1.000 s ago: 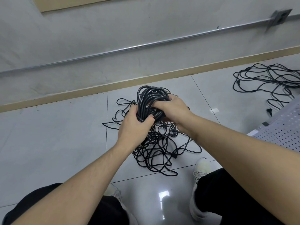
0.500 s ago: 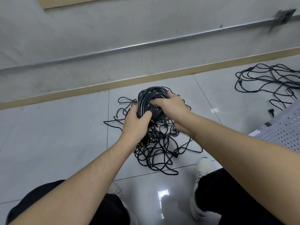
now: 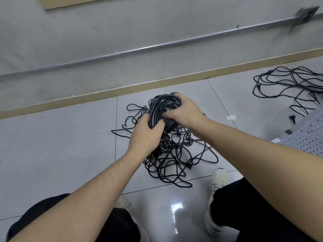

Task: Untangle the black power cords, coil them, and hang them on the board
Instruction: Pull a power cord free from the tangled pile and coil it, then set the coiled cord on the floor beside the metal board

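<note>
Grey floor tiles lie under a loose tangle while our left hand and right hand both clutch one coil above it, so most cords stay uncoiled and the board bare

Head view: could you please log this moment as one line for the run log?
stage: coiling | left hand: grips coiled cord bundle | right hand: grips same bundle | tangled cords: on floor | perforated board: no cords visible
</note>
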